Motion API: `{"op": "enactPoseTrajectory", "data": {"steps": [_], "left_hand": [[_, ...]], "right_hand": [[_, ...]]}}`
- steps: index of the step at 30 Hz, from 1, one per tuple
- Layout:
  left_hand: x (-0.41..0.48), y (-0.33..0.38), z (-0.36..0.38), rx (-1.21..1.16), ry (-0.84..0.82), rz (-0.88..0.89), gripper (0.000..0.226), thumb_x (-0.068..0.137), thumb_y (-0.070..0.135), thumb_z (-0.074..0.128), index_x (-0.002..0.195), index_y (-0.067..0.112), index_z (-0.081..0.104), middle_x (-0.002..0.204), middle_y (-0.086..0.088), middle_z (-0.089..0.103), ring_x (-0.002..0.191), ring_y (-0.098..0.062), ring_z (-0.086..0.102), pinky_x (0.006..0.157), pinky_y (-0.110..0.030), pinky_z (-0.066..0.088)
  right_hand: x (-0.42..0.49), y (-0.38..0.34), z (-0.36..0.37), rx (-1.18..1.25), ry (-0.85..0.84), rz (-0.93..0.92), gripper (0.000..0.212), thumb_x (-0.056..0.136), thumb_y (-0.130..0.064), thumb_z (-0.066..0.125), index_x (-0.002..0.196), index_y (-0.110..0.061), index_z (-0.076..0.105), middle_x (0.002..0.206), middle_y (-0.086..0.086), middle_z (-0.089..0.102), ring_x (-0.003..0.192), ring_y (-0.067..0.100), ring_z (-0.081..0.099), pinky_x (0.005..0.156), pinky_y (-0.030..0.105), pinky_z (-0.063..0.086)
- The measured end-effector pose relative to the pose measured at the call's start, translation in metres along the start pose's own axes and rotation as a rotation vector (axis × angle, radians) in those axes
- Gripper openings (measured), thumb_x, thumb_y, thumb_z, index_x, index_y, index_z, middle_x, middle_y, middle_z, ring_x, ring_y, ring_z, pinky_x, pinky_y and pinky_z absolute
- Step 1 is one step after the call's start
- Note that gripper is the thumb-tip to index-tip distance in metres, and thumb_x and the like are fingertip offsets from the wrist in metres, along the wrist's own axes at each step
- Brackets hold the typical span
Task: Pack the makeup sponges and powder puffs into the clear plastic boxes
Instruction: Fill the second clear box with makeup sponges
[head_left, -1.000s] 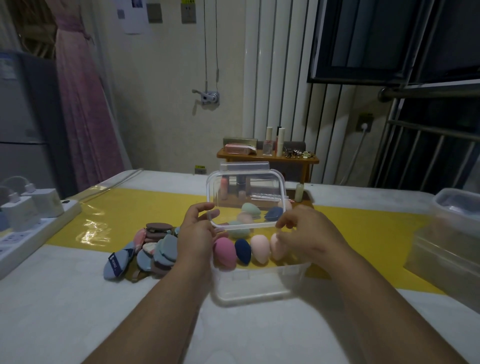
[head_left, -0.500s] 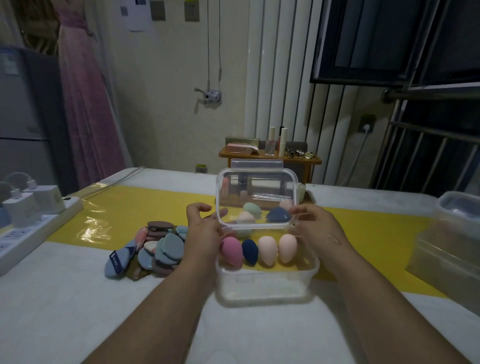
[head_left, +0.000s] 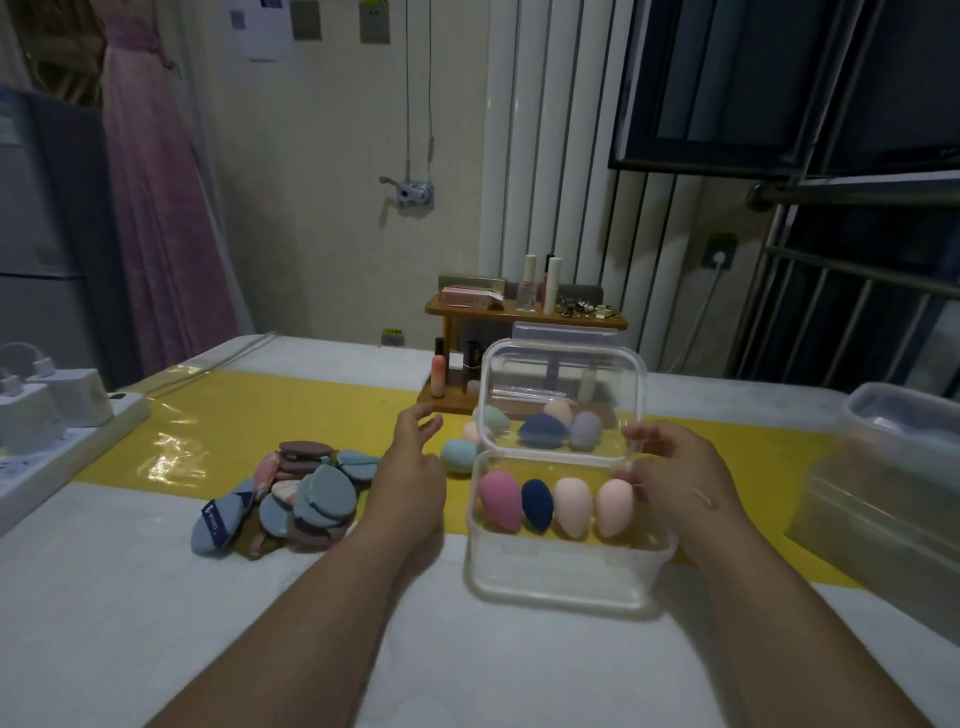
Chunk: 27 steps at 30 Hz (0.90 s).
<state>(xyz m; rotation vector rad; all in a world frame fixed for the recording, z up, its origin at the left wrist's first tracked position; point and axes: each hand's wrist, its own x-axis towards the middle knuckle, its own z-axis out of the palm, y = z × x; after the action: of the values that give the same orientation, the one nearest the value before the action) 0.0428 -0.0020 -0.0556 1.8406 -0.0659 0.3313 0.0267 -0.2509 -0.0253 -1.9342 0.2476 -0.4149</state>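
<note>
Just beyond the left hand (head_left: 410, 483), ahead of its knuckles and a little to their right, lay the loose egg-shaped foam makeup sponges (head_left: 493, 419) that were not yet packed. A teal sponge (head_left: 459, 455) was nearest, just beside the hand. A green one and a pale peach one lay behind it, and a navy, a lilac and another peach showed through the lid farther right. That hand hovered over the table with its fingers loosely spread, holding nothing.

Immediately to its right, close but apart, stood the clear rectangular plastic box (head_left: 566, 577). Inside it sat a row of four packed sponges (head_left: 537, 504), mauve-pink, navy and two peach. The row ran left to right, each sponge's long axis ran front to back, and the narrow ends pointed toward the person. The near part of the box floor looked bare. The box's clear hinged lid (head_left: 563, 374) stood upright from the far edge, between that row and most of the loose sponges.

The right hand (head_left: 675, 473) held the lid's lower right edge, its fingers curled there, so it appeared to be steadying the box. By my reading the left hand was both the free one and the nearer one. The teal sponge called for a short reach forward and right, then a lift over the box's left wall, since the raised lid barred the way from behind.

Left of the left hand, near but apart, lay a heap of flat teardrop-shaped powder puffs (head_left: 296, 493) in blue, brown and pink. Beyond the right hand stood a second clear plastic container (head_left: 883, 467).
</note>
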Motion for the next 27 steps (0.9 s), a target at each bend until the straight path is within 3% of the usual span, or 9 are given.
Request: {"op": "enactPoseTrajectory", "data": {"steps": [2, 5, 7, 10, 16, 18, 21, 24, 27], "left_hand": [[0.001, -0.006, 0.004, 0.277, -0.080, 0.041, 0.066, 0.093, -0.001, 0.039, 0.146, 0.037, 0.030, 0.150, 0.005, 0.044, 0.128, -0.020, 0.049, 0.095, -0.036, 0.044], [0.002, -0.008, 0.009, 0.490, -0.148, 0.178, 0.069, 0.092, 0.021, 0.058, 0.149, 0.044, 0.025, 0.138, 0.004, 0.054, 0.120, -0.020, 0.052, 0.094, -0.039, 0.048], [0.002, -0.011, 0.010, 0.683, -0.112, 0.222, 0.066, 0.089, 0.031, 0.063, 0.148, 0.039, 0.032, 0.126, 0.000, 0.054, 0.114, -0.023, 0.050, 0.092, -0.041, 0.047], [0.004, -0.015, 0.007, 0.854, 0.037, 0.192, 0.044, 0.090, 0.025, 0.060, 0.134, 0.026, 0.054, 0.113, -0.007, 0.050, 0.107, -0.030, 0.046, 0.089, -0.043, 0.044], [-0.005, 0.005, 0.000, 0.508, 0.229, 0.180, 0.022, 0.087, 0.008, 0.062, 0.105, 0.020, 0.059, 0.108, -0.005, 0.051, 0.098, -0.024, 0.051, 0.072, -0.028, 0.037], [-0.009, 0.017, -0.007, 0.299, 0.251, 0.205, 0.023, 0.088, 0.006, 0.063, 0.101, 0.024, 0.056, 0.103, -0.001, 0.053, 0.089, -0.020, 0.054, 0.064, -0.024, 0.041], [-0.014, 0.035, -0.023, 0.118, 0.267, 0.305, 0.036, 0.083, 0.010, 0.073, 0.105, 0.031, 0.053, 0.100, 0.008, 0.059, 0.091, -0.014, 0.059, 0.070, -0.030, 0.048], [-0.022, 0.049, -0.024, 0.010, 0.188, 0.280, 0.042, 0.076, 0.005, 0.079, 0.099, 0.025, 0.050, 0.097, 0.008, 0.061, 0.081, -0.003, 0.057, 0.063, -0.020, 0.045], [-0.028, 0.049, -0.016, 0.055, 0.001, 0.276, 0.039, 0.069, 0.000, 0.081, 0.085, 0.026, 0.055, 0.091, 0.006, 0.059, 0.068, -0.003, 0.051, 0.056, -0.018, 0.041]], "right_hand": [[0.000, 0.001, -0.001, -0.005, -0.003, -0.011, 0.038, 0.075, 0.003, 0.074, 0.090, -0.031, 0.067, 0.104, -0.001, 0.067, 0.097, 0.029, 0.065, 0.085, 0.052, 0.057], [0.000, 0.001, -0.001, -0.004, -0.011, -0.023, 0.037, 0.076, 0.003, 0.074, 0.093, -0.029, 0.068, 0.106, 0.000, 0.066, 0.100, 0.029, 0.064, 0.086, 0.052, 0.056], [0.000, 0.001, -0.002, -0.003, -0.017, -0.028, 0.037, 0.076, 0.003, 0.074, 0.092, -0.029, 0.067, 0.104, -0.001, 0.065, 0.100, 0.028, 0.064, 0.087, 0.052, 0.055], [0.000, 0.002, -0.003, -0.006, -0.021, -0.029, 0.037, 0.077, 0.004, 0.073, 0.091, -0.030, 0.067, 0.103, -0.002, 0.065, 0.099, 0.028, 0.063, 0.086, 0.052, 0.056], [0.000, 0.002, -0.004, -0.052, -0.030, -0.034, 0.036, 0.078, 0.003, 0.073, 0.098, -0.026, 0.066, 0.109, 0.001, 0.066, 0.101, 0.027, 0.063, 0.088, 0.044, 0.055], [0.000, 0.001, -0.005, -0.066, -0.032, -0.039, 0.036, 0.079, 0.002, 0.072, 0.100, -0.026, 0.066, 0.110, 0.001, 0.065, 0.101, 0.026, 0.062, 0.087, 0.042, 0.054], [0.001, 0.002, -0.005, -0.074, -0.035, -0.046, 0.035, 0.079, 0.002, 0.072, 0.100, -0.026, 0.066, 0.109, 0.000, 0.065, 0.101, 0.026, 0.062, 0.088, 0.044, 0.054], [0.001, 0.002, -0.004, -0.071, -0.027, -0.042, 0.036, 0.079, 0.002, 0.072, 0.098, -0.028, 0.066, 0.108, -0.001, 0.065, 0.101, 0.027, 0.063, 0.088, 0.046, 0.054], [0.002, 0.002, -0.003, -0.069, -0.027, -0.038, 0.036, 0.079, 0.001, 0.072, 0.095, -0.030, 0.065, 0.108, -0.001, 0.065, 0.100, 0.028, 0.064, 0.088, 0.048, 0.055]]}}
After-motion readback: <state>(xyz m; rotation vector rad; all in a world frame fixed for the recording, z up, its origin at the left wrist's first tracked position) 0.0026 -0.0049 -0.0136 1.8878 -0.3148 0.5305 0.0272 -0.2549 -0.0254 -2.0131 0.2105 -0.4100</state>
